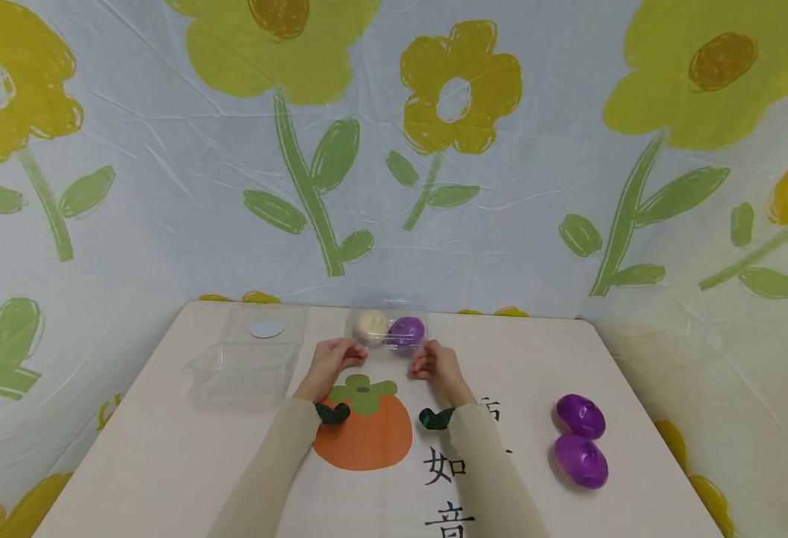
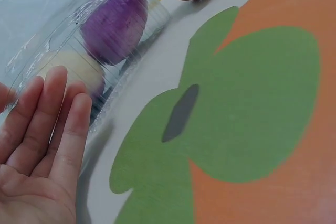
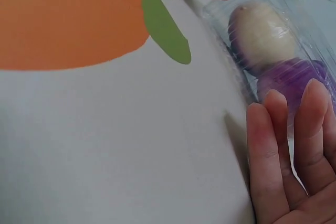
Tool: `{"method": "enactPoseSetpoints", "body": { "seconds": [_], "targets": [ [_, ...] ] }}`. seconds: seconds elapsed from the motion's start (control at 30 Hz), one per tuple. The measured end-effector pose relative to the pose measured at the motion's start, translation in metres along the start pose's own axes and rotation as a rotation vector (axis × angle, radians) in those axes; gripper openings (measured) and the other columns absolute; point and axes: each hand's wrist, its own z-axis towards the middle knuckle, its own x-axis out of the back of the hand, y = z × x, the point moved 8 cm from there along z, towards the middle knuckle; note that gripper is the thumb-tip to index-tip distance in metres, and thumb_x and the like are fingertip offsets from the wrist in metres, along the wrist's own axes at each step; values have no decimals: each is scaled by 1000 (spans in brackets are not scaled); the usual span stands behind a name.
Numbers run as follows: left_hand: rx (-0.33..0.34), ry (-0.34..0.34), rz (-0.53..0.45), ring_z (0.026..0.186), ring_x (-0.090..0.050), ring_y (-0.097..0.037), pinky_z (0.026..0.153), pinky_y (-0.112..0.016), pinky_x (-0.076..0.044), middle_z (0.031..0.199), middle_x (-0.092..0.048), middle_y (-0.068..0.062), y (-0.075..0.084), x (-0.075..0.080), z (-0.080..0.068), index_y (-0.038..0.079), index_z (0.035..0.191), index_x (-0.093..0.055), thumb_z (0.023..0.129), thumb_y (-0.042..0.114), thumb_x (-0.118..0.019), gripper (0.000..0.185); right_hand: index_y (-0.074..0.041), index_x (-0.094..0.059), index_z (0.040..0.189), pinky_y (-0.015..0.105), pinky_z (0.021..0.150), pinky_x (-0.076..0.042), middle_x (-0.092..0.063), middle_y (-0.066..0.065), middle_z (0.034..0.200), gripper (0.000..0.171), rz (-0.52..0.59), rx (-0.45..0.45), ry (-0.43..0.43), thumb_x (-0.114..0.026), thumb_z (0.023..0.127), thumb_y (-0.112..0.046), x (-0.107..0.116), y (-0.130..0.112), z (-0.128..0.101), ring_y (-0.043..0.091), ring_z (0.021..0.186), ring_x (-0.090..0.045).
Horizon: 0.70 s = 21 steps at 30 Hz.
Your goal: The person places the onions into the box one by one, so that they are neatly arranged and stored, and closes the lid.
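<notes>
A shut clear plastic box stands at the table's far middle, with a cream bun on the left and a purple bun on the right inside it. My left hand touches the box's left near side, and in the left wrist view its straight fingers lie against the plastic beside the cream bun and purple bun. My right hand touches the right near side, its fingers flat against the wall by the purple bun and cream bun.
An open, clear plastic box lies to the left, with a white round disc in its lid. Two loose purple buns sit at the right. An orange persimmon print covers the tablecloth between my forearms. A flowered sheet hangs behind.
</notes>
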Motion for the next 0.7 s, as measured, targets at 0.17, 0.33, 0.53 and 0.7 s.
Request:
{"method": "enactPoseSetpoints", "body": {
  "seconds": [0.17,0.33,0.53,0.7],
  "targets": [
    [10,31,-15,85,-71,-28,85,-43,-58,86,-71,-20,1,0,5,-12,88,-65,100,3,-51,24,10,-61,89,36,63,-61,-62,8,61,40,-35,-31,14,-37,103,-19,-1,0,5,22,61,-67],
    [6,44,-56,87,-71,-29,89,-46,-56,86,-71,-20,0,1,7,-12,89,-65,101,4,-50,25,13,-60,97,36,65,-61,-61,8,63,40,-11,-60,9,-38,103,-21,-1,2,6,22,62,-67],
    [17,60,-143,90,-71,-26,97,-47,-51,91,-70,-17,-3,4,8,-16,104,-61,102,9,-53,26,12,-59,103,38,72,-60,-62,9,68,40,74,-65,-27,-37,106,-22,-5,2,7,22,66,-67],
    [26,64,-151,94,-70,-24,99,-44,-50,97,-69,-16,-4,5,8,-17,114,-58,104,14,-52,33,13,-57,107,37,74,-60,-64,9,72,43,111,-51,-48,-34,109,-23,-5,1,7,21,69,-66]
  ]
}}
